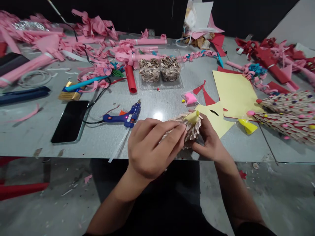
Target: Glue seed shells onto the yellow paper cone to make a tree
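A small yellow paper cone (193,116), its sides covered in overlapping pale seed husks, is held just above the table's front edge. My right hand (209,139) grips it from the right, with thumb and fingers around its side. My left hand (155,146) reaches across the cone's left side. Its fingers are closed together and their tips touch the husks near the bare yellow tip; whatever they pinch is too small to name. The hand hides much of the cone. Left of it lies a blue hot glue gun (125,116) with a lit red light.
Two clear tubs of husks (159,70) stand behind. Yellow paper sheets (236,93) and finished husk-covered cones (290,114) lie right. A phone (70,121) and stapler (24,95) lie left. Pink paper scraps (95,28) crowd the back. The glue gun's cord (93,122) runs past the phone.
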The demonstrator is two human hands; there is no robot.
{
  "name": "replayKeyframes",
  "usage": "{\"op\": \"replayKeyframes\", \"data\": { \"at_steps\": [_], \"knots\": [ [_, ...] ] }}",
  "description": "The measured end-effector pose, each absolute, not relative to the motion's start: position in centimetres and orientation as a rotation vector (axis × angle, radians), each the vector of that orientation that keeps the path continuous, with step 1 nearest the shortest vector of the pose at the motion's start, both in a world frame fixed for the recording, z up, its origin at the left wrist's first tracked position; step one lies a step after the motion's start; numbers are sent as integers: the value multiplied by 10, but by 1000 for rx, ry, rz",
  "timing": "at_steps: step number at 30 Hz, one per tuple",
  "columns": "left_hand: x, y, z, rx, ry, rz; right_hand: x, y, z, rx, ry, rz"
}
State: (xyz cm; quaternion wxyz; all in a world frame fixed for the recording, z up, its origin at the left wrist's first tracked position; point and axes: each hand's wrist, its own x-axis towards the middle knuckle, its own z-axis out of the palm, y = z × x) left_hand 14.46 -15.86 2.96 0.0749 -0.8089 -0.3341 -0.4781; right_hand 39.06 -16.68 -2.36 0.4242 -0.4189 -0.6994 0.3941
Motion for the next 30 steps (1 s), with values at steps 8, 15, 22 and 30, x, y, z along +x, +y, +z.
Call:
{"op": "replayKeyframes", "data": {
  "at_steps": [8, 15, 22, 30],
  "knots": [
    [149, -159, 29, -2420, -1005, -1427, 390, -171, -21, -1050, -1773, 984],
    [149, -155, 29, -2428, -980, -1468, 390, -171, -20, -1036, -1770, 997],
    [147, -151, 28, -2450, -952, -1504, 389, -171, -19, -1020, -1736, 1043],
    [151, -153, 22, -2443, -992, -1646, 389, -171, -18, -1017, -1734, 1031]
  ]
}}
